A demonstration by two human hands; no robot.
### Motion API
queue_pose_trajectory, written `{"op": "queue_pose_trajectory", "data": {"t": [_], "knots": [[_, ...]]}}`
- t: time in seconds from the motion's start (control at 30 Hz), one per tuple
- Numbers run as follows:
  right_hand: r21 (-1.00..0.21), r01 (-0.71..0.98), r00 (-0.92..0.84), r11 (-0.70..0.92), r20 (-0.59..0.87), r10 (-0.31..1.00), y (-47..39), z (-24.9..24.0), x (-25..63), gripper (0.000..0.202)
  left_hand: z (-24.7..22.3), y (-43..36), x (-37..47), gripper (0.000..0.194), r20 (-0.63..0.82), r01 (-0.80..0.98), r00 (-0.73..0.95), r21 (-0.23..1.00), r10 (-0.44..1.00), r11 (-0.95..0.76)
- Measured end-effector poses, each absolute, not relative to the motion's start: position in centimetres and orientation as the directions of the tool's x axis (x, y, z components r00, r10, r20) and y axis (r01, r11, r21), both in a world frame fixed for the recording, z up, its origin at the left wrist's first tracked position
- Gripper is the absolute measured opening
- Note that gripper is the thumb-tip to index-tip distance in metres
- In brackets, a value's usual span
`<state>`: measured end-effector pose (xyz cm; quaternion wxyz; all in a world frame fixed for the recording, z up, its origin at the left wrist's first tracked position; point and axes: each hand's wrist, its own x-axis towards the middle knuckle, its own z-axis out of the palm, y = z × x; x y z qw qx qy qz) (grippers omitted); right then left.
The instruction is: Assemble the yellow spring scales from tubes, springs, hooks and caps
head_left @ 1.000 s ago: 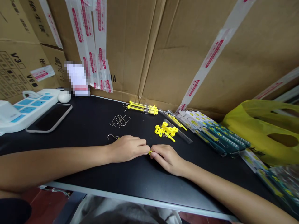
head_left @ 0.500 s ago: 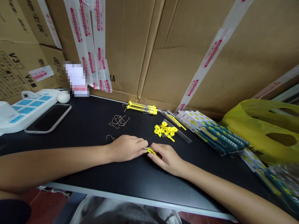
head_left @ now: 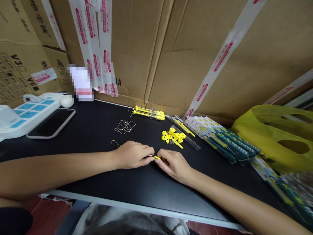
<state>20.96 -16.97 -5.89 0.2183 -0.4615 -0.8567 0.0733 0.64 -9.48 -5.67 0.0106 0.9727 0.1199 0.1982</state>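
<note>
Near the middle of the table, my left hand [head_left: 134, 155] is closed on a metal wire hook [head_left: 115, 142]. Its bent end sticks out behind the wrist, and the fingers hide most of the shaft. My right hand [head_left: 174, 164] pinches a small yellow plastic piece [head_left: 157, 158] between thumb and fingers. The wire and yellow piece meet in the small gap between both hands; how they join is too small to tell. Beyond the right hand lie loose yellow plastic parts [head_left: 172, 135] with springs among them. Bent wire hooks [head_left: 124, 126] lie beyond the left hand.
Assembled yellow spring scales [head_left: 149, 113] lie against the cardboard, beside clear tubes [head_left: 186, 137]. Packaged scales [head_left: 225, 140] and a yellow bag [head_left: 271, 137] occupy the right. A phone [head_left: 51, 123] and power strip [head_left: 31, 109] rest at left on the black table [head_left: 137, 186].
The fingertips have drawn slightly closer together, and less of the yellow piece shows between them. Surrounding items keep their places apart from a small camera shift.
</note>
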Motion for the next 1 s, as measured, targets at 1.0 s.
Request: {"op": "queue_pose_trajectory", "data": {"t": [1.0], "knots": [[-0.872, 0.437, -0.461, 0.219, -0.008, 0.887, -17.0, -5.1, 21.3, 0.035, -5.3, -9.8, 0.9, 0.026, 0.417, 0.234, 0.899, -0.207, 0.131, -0.950]]}}
